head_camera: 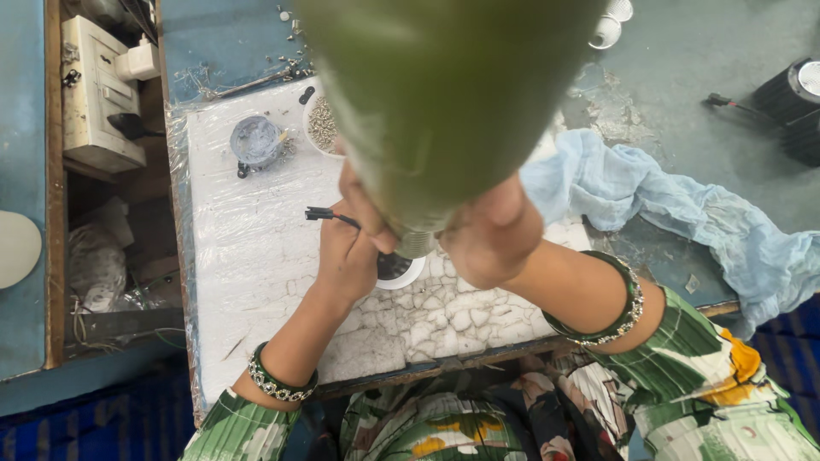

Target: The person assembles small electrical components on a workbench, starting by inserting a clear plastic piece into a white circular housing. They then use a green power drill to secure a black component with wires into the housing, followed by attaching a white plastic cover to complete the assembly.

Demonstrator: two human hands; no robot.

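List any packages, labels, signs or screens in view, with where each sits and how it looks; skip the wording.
No labels, signs or screens show.
Closest to packaging:
Clear plastic wrap: stretched over the white work board, shiny and wrinkled.
Small round container: upper left of the board, grey-blue, open.
White bowl: beside that container, holding small metal parts.
White paper cups: top, on the blue-grey surface.

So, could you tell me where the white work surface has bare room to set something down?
The white board is bare along its left side, between the grey round container and the near edge, and below the hands. It is crowded at the top by the screw bowl, and centrally around the left hand, right hand and green tool.
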